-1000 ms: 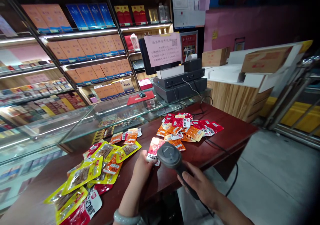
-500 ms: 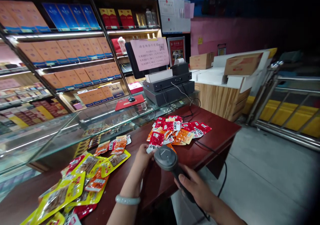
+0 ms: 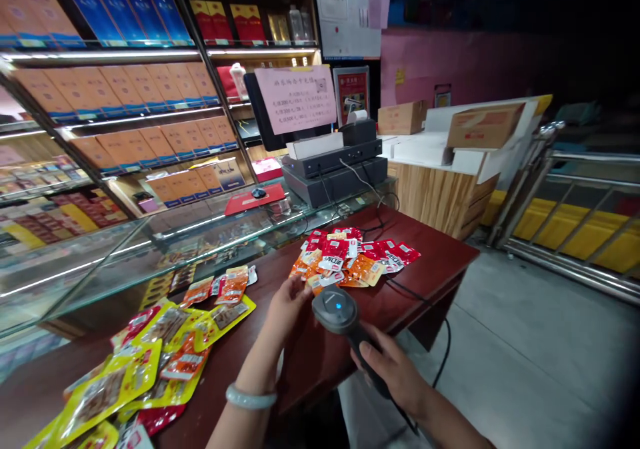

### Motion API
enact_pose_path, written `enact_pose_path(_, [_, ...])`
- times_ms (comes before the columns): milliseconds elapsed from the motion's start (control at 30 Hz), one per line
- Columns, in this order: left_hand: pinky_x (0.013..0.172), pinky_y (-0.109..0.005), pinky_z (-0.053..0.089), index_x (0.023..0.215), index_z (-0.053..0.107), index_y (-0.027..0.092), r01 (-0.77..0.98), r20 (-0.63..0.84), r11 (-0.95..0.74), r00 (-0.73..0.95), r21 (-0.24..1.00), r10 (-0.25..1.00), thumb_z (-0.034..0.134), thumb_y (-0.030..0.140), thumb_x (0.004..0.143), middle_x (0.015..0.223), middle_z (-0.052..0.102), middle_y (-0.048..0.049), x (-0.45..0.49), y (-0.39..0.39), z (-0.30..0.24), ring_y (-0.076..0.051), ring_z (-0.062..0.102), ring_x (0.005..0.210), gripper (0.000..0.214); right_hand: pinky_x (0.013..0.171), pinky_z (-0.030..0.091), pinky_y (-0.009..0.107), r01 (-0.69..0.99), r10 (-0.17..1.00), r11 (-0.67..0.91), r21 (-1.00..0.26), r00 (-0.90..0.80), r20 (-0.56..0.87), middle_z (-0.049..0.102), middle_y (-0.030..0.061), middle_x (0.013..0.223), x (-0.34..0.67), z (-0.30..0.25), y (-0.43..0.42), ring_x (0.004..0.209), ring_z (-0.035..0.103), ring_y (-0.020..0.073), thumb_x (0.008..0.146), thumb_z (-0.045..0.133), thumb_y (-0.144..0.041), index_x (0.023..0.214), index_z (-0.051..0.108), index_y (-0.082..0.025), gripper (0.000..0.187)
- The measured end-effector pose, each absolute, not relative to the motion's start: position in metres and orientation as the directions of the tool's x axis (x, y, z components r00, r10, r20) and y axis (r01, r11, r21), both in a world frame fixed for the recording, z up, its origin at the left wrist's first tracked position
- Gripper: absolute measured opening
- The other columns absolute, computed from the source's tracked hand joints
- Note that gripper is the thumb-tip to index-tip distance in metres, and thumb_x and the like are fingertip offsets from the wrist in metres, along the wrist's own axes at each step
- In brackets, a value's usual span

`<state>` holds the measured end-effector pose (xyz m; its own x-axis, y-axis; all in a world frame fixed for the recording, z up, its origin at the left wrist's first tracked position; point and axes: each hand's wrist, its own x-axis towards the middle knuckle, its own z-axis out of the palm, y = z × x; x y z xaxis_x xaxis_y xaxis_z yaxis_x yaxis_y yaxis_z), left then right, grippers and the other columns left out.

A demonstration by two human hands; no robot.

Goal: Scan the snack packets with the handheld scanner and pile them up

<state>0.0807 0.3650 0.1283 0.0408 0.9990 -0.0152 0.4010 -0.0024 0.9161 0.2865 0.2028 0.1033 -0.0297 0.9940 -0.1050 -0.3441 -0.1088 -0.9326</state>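
My right hand point(image 3: 387, 366) is wrapped round the handle of a dark grey barcode scanner point(image 3: 336, 310), and a blue light glows on its head. The scanner points toward the far side of the table, close to my left hand point(image 3: 289, 306). That hand, with a pale bangle on its wrist, reaches to the near edge of a pile of red and orange snack packets point(image 3: 370, 269). Its fingers look slightly bent and apart, with no packet visibly gripped; the scanner head partly covers the spot beside them. To the left lie yellow snack packets point(image 3: 107, 396) mixed with orange and red ones.
The dark red table point(image 3: 435, 249) adjoins a glass display counter point(image 3: 175, 236). At its far end stand a monitor with a pink notice point(image 3: 300, 99) and a cash drawer point(image 3: 330, 186). A black cable point(image 3: 445, 342) hangs over the table's right edge. Cartons point(image 3: 485, 126) sit farther back.
A red packet that was at my left fingertips now lies on the pile, and the fingers are off it. The scanner's blue light has come on. The view has shifted slightly.
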Motion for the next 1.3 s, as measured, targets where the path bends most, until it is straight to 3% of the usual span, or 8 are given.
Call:
enact_pose_path(167, [0.122,-0.05,0.035,0.146,0.055,0.009,0.954,0.176,-0.043,-0.01,0.296,0.984,0.067,0.035,0.09,0.152,0.056,-0.0239,0.013,0.325,0.136,-0.036,0.048,0.146,0.062,0.073,0.055,0.036,-0.342,0.986,-0.169,-0.925,-0.057,-0.159,0.071,0.0053,0.079,0.281,0.097,0.2,0.074,0.064,0.0231,0.078,0.078,-0.072,0.131,0.071,-0.021,0.074])
enact_pose_path(267, [0.123,-0.059,0.028,0.151,0.047,0.002,0.994,0.182,0.112,-0.111,0.007,0.977,0.062,0.042,0.093,0.157,0.046,-0.031,-0.012,0.307,0.139,-0.042,0.038,0.151,0.072,0.073,0.054,0.034,-0.34,0.982,-0.179,-0.923,-0.125,-0.144,0.068,0.0032,0.078,0.274,0.096,0.2,0.071,0.061,0.0204,0.082,0.077,-0.068,0.134,0.07,-0.021,0.071])
enact_pose_path(367, [0.122,-0.061,0.028,0.153,0.043,0.0,0.984,0.125,0.15,-0.138,-0.097,0.983,0.059,0.046,0.095,0.159,0.041,-0.0334,-0.014,0.292,0.136,-0.043,0.036,0.152,0.076,0.072,0.054,0.033,-0.332,0.979,-0.176,-0.927,-0.161,-0.128,0.067,0.0026,0.081,0.267,0.098,0.201,0.069,0.059,0.018,0.084,0.076,-0.066,0.132,0.07,-0.022,0.066])
enact_pose_path(633, [0.107,-0.04,0.046,0.14,0.062,0.018,0.997,0.061,-0.002,-0.002,0.076,0.998,0.047,0.038,0.101,0.135,0.07,-0.0169,-0.011,0.286,0.151,-0.03,0.066,0.126,0.047,0.063,0.05,0.032,-0.243,0.976,-0.159,-0.957,-0.186,-0.114,0.066,0.0036,0.079,0.264,0.103,0.201,0.065,0.056,0.0183,0.085,0.072,-0.07,0.133,0.07,-0.021,0.069])
enact_pose_path(733, [0.109,-0.041,0.043,0.138,0.062,0.013,0.994,0.178,0.108,-0.102,-0.024,0.979,0.041,0.028,0.101,0.139,0.067,-0.0196,-0.043,0.312,0.167,-0.032,0.062,0.129,0.046,0.067,0.052,0.032,-0.274,0.982,-0.146,-0.951,-0.156,-0.106,0.064,0.002,0.076,0.263,0.101,0.2,0.066,0.057,0.0186,0.082,0.074,-0.071,0.134,0.069,-0.02,0.073])
enact_pose_path(1000, [0.113,-0.048,0.035,0.145,0.051,0.005,0.974,-0.054,0.12,-0.132,-0.191,0.99,0.074,0.047,0.077,0.138,0.064,-0.029,-0.082,0.341,0.168,-0.043,0.055,0.134,0.083,0.069,0.056,0.036,-0.259,0.977,-0.178,-0.949,-0.159,-0.14,0.07,0.0051,0.079,0.258,0.095,0.197,0.075,0.066,0.0244,0.077,0.075,-0.075,0.134,0.069,-0.022,0.078])
enact_pose_path(1133, [0.108,-0.045,0.039,0.119,0.065,0.01,0.986,-0.014,0.116,-0.119,-0.121,0.993,0.077,0.045,0.071,0.128,0.068,-0.0284,-0.066,0.324,0.162,-0.043,0.057,0.131,0.061,0.065,0.054,0.035,-0.245,0.976,-0.194,-0.95,-0.149,-0.161,0.071,0.0056,0.081,0.257,0.095,0.197,0.074,0.066,0.0243,0.075,0.075,-0.076,0.131,0.07,-0.022,0.079])
enact_pose_path(1300, [0.083,-0.038,0.048,0.116,0.055,0.017,0.978,-0.013,0.174,-0.173,0.112,0.985,0.068,0.047,0.083,0.111,0.075,-0.0195,-0.035,0.3,0.165,-0.037,0.071,0.108,0.047,0.06,0.048,0.03,-0.279,0.974,-0.189,-0.942,-0.172,-0.144,0.069,0.0044,0.083,0.254,0.101,0.201,0.069,0.061,0.0193,0.076,0.077,-0.074,0.129,0.07,-0.021,0.075])
